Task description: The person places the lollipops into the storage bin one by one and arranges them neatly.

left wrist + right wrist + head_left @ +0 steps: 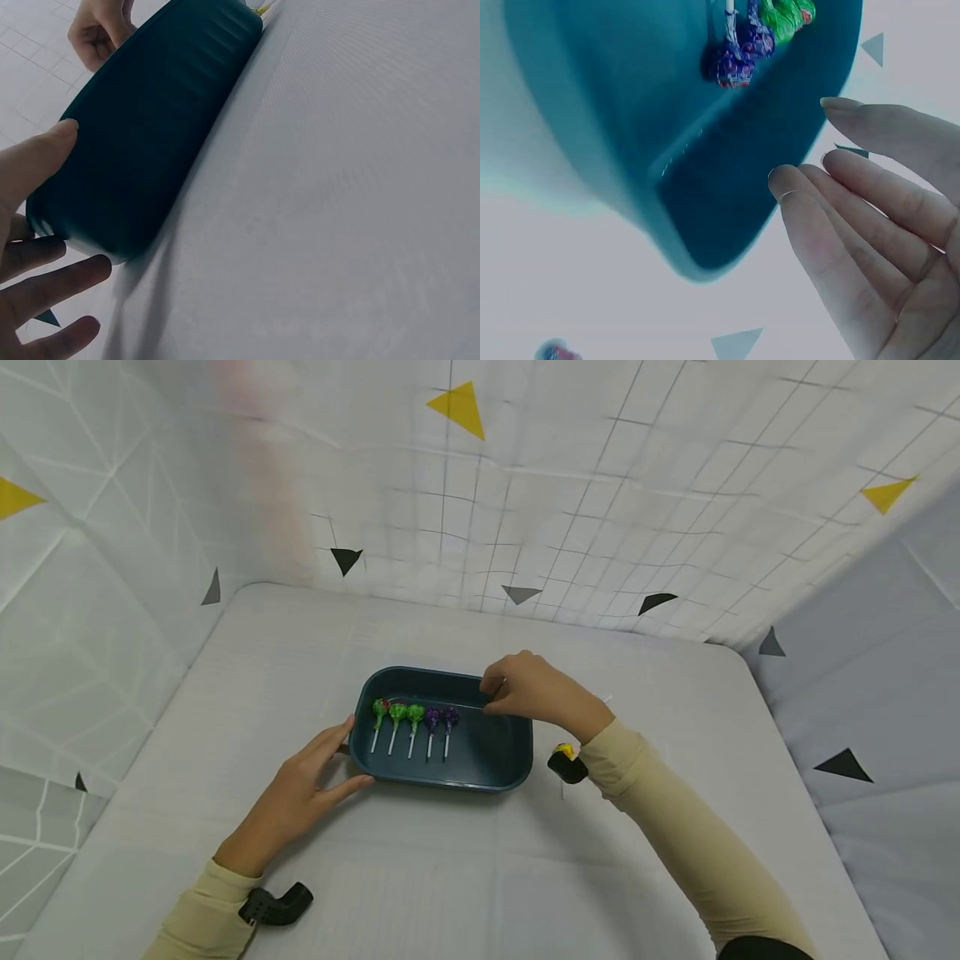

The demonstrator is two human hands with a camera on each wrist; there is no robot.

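A dark teal tray (483,760) stands on the white table. In it lies a row of lollipops: three green lollipops (397,712) at the left, two purple lollipops (432,717) beside them, sticks toward the near side. My left hand (296,802) rests against the tray's left end with fingers spread, the thumb at the near corner, as the left wrist view also shows. My right hand (536,689) hovers over the tray's far right corner. Its fingers are loosely bent, and nothing is between them in the right wrist view.
A yellow lollipop (564,749) lies on the table right of the tray, partly hidden by the black wrist camera (567,768). Past the right wrist a white stick (608,698) shows. White sheets with coloured triangles enclose the table (420,877).
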